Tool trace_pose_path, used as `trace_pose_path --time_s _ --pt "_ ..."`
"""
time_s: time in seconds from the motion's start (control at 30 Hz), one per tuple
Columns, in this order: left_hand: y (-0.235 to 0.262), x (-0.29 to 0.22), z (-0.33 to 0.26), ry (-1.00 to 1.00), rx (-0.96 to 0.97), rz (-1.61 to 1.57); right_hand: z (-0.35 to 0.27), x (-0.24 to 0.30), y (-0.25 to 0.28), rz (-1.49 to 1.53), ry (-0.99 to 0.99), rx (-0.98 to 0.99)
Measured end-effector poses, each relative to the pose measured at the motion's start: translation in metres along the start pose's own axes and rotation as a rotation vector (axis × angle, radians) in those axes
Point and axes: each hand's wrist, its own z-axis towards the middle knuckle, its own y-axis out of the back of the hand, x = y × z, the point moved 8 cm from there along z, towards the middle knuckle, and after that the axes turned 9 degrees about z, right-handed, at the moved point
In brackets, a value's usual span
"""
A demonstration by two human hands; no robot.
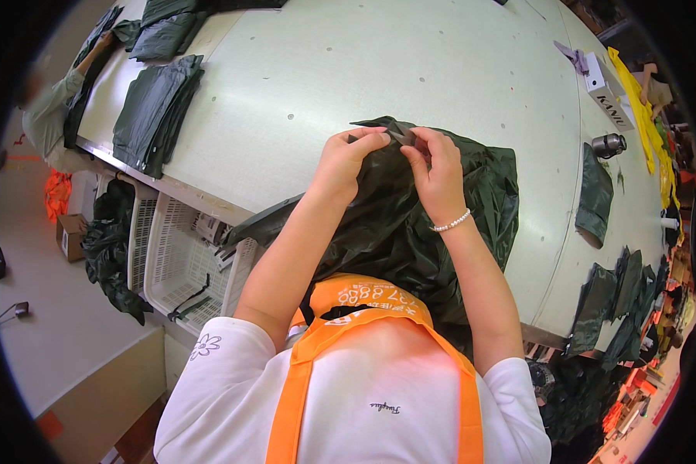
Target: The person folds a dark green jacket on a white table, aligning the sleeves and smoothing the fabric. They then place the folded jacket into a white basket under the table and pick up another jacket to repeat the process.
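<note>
A dark green, shiny garment (387,209) of thin waterproof-looking fabric lies crumpled on the pale table in front of me, partly over its near edge. My left hand (343,160) pinches the garment's far edge between thumb and fingers. Close beside it, my right hand (439,172), with a beaded bracelet at the wrist, pinches the same edge. Between the two hands a small fold of the fabric is lifted, its greyish inner side showing. One corner of the garment trails off toward the left table edge.
Folded dark garments (156,112) are stacked at the table's left, where another person's sleeve (54,116) reaches in. White plastic baskets (179,255) stand below the left edge. At the right are a white box (607,91), a metal flask (609,145), and more dark folded pieces (595,197).
</note>
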Motion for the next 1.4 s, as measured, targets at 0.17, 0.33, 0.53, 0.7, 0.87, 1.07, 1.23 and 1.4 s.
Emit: trace_pose_path --time_s 0.17,0.33,0.53,0.7,0.87,1.07,1.23,1.4 --pt "-0.001 -0.001 0.000 -0.006 0.000 -0.007 0.001 0.002 -0.002 -0.048 0.030 0.026" --pt "-0.001 0.000 0.001 -0.010 0.004 0.005 -0.001 0.001 0.001 -0.019 0.059 -0.041" --pt "0.001 -0.003 0.002 -0.017 0.001 -0.020 -0.002 0.000 0.004 0.053 -0.043 0.006" --pt "0.003 0.000 0.002 -0.018 0.003 0.036 0.000 0.004 0.000 -0.009 0.035 -0.003" --pt "0.004 0.001 0.005 -0.025 0.006 0.050 -0.001 0.002 0.001 0.031 0.032 -0.071" --pt "0.018 -0.004 0.012 -0.175 -0.078 0.195 -0.030 -0.061 0.046 0.208 -0.327 -0.234" --pt "0.036 -0.043 -0.017 -0.740 -0.501 1.004 -0.168 -0.212 0.211 -0.397 -0.586 -0.497" --pt "0.036 0.022 -0.012 -0.496 -0.141 0.859 -0.313 -0.270 0.332 -0.903 -1.153 -0.480"
